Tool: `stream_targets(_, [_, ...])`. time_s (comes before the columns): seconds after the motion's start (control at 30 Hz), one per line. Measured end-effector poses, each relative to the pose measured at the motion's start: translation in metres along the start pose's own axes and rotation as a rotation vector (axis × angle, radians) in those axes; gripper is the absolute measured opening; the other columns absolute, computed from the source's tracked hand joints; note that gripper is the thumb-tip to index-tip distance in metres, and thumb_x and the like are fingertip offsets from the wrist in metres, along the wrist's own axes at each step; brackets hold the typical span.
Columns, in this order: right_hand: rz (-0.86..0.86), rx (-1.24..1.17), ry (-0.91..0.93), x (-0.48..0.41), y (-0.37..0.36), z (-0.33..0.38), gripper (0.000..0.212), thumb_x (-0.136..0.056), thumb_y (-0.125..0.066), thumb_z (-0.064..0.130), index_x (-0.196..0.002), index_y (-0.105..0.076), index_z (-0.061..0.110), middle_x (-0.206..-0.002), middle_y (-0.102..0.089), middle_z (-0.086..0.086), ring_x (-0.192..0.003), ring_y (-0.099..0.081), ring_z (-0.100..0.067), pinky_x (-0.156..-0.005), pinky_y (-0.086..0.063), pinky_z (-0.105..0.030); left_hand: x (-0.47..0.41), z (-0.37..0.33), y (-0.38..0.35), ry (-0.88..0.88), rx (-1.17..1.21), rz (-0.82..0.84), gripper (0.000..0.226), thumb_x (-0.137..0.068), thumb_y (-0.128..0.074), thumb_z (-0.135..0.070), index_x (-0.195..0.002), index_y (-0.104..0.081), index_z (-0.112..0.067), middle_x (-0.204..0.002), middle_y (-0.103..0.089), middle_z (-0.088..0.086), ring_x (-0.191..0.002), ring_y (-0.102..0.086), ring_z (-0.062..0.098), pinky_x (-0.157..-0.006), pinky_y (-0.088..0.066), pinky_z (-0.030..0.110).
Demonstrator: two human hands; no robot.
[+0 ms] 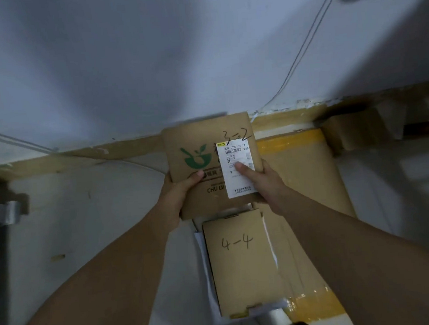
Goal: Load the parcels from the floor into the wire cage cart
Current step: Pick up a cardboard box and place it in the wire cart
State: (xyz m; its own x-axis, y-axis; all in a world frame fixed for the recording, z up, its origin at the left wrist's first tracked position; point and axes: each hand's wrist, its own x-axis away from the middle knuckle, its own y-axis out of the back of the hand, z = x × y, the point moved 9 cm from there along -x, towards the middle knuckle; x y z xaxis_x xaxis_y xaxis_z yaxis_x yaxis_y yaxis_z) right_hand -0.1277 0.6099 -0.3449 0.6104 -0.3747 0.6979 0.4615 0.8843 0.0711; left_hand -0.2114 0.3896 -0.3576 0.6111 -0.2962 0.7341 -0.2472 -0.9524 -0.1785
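Two bare forearms reach forward from the bottom of the view, and between them, on the pale floor (pixel 104 223), lies a flat brown parcel (pixel 243 263) marked "4-4" by hand. It rests on top of a white flat packet (pixel 204 261) and a larger cardboard box (pixel 305 175) with yellow tape, which stretches away toward the wall (pixel 147 64).

Farther out, both hands hold up a second cardboard parcel (pixel 201 137), the one with a green bowl-and-leaf logo, the handwritten mark "3-2" and a white shipping label (pixel 237 170). The left hand (pixel 182 191) grips its left edge, thumb pressed on the printed face. The right hand (pixel 264 181) grips the right edge, its thumb lying across the label. Each grip is closed firmly on the parcel, which sits tilted slightly, clear of the floor and above the far end of the "4-4" parcel.

Thin cables (pixel 308 37) run down the grey wall. At the left edge a metal fitting (pixel 2 212) shows, blurred.
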Motion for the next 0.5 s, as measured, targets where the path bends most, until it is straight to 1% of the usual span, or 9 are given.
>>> stream_targets(0.07, [0.001,-0.020,0.032,0.040,0.005,0.030,0.048,-0.082,-0.084,0.042,-0.124,-0.064,0.033,-0.110,-0.078,0.003,-0.097,-0.077,-0.018,-0.080,-0.065,-0.039,0.040,-0.034,-0.011,-0.045,-0.011,0.008,0.077,-0.070,-0.094,-0.032,-0.138,-0.058,-0.029,-0.117,-0.077,-0.001,-0.103,-0.076,0.022,-0.081,-0.063,0.042])
stream_targets(0.13, [-0.001,-0.035,0.065,0.083,0.010,0.067,0.050,-0.082,-0.084,0.042,-0.127,-0.063,0.032,-0.110,-0.078,0.003,-0.096,-0.077,-0.018,-0.080,-0.065,-0.040,0.082,-0.071,-0.020,-0.091,-0.020,0.007,0.071,-0.073,-0.091,-0.031,-0.136,-0.059,-0.029,-0.116,-0.077,-0.001,-0.102,-0.076,0.022,-0.079,-0.063,0.042])
stream_targets(0.2, [0.004,-0.034,0.109,0.126,0.015,0.109,0.048,-0.083,-0.083,0.042,-0.126,-0.063,0.034,-0.110,-0.078,0.003,-0.096,-0.077,-0.018,-0.082,-0.065,-0.043,0.127,-0.108,-0.029,-0.117,-0.006,-0.006,0.074,-0.069,-0.093,-0.035,-0.135,-0.060,-0.029,-0.114,-0.078,-0.001,-0.100,-0.077,0.022,-0.076,-0.063,0.042])
stream_targets(0.27, [0.014,-0.037,0.169,0.168,0.021,0.156,0.051,-0.083,-0.083,0.044,-0.128,-0.062,0.035,-0.112,-0.078,0.004,-0.099,-0.076,-0.019,-0.086,-0.063,-0.047,0.173,-0.149,-0.048,-0.137,0.003,0.035,0.077,-0.065,-0.095,-0.040,-0.134,-0.062,-0.027,-0.116,-0.077,0.002,-0.100,-0.077,0.024,-0.074,-0.063,0.042])
stream_targets(0.33, [0.021,-0.037,0.243,0.213,0.026,0.206,0.056,-0.081,-0.084,0.046,-0.131,-0.061,0.035,-0.114,-0.077,0.006,-0.102,-0.075,-0.019,-0.091,-0.061,-0.049,0.221,-0.195,-0.062,-0.202,-0.004,0.073,0.072,-0.069,-0.093,-0.038,-0.133,-0.062,-0.030,-0.119,-0.076,0.002,-0.102,-0.076,0.025,-0.079,-0.062,0.045])
stream_targets(0.37, [0.013,-0.024,0.286,0.238,0.030,0.232,0.060,-0.079,-0.085,0.049,-0.132,-0.061,0.035,-0.115,-0.077,0.007,-0.103,-0.075,-0.018,-0.093,-0.060,-0.048,0.247,-0.220,-0.068,-0.248,-0.008,0.071,0.068,-0.071,-0.093,-0.035,-0.132,-0.062,-0.031,-0.118,-0.076,0.001,-0.102,-0.076,0.024,-0.082,-0.062,0.047])
stream_targets(0.43, [-0.009,0.006,0.371,0.295,0.035,0.284,0.071,-0.072,-0.084,0.058,-0.135,-0.059,0.037,-0.115,-0.076,0.012,-0.104,-0.074,-0.014,-0.096,-0.059,-0.046,0.305,-0.267,-0.077,-0.335,-0.025,0.092,0.072,-0.070,-0.094,-0.038,-0.133,-0.060,-0.032,-0.120,-0.076,0.000,-0.106,-0.075,0.026,-0.090,-0.059,0.054])
stream_targets(0.47, [-0.023,0.013,0.411,0.325,0.038,0.309,0.075,-0.069,-0.083,0.064,-0.136,-0.058,0.039,-0.115,-0.076,0.014,-0.105,-0.073,-0.013,-0.097,-0.058,-0.045,0.335,-0.290,-0.083,-0.365,-0.038,0.111,0.073,-0.069,-0.094,-0.041,-0.133,-0.059,-0.032,-0.120,-0.076,-0.001,-0.106,-0.075,0.025,-0.089,-0.059,0.054])
stream_targets(0.5, [-0.038,0.012,0.450,0.355,0.041,0.333,0.078,-0.067,-0.082,0.067,-0.137,-0.057,0.041,-0.115,-0.075,0.015,-0.105,-0.073,-0.013,-0.097,-0.058,-0.044,0.367,-0.314,-0.087,-0.395,-0.045,0.116,0.070,-0.071,-0.093,-0.041,-0.132,-0.059,-0.034,-0.117,-0.076,-0.002,-0.103,-0.075,0.024,-0.084,-0.061,0.052])
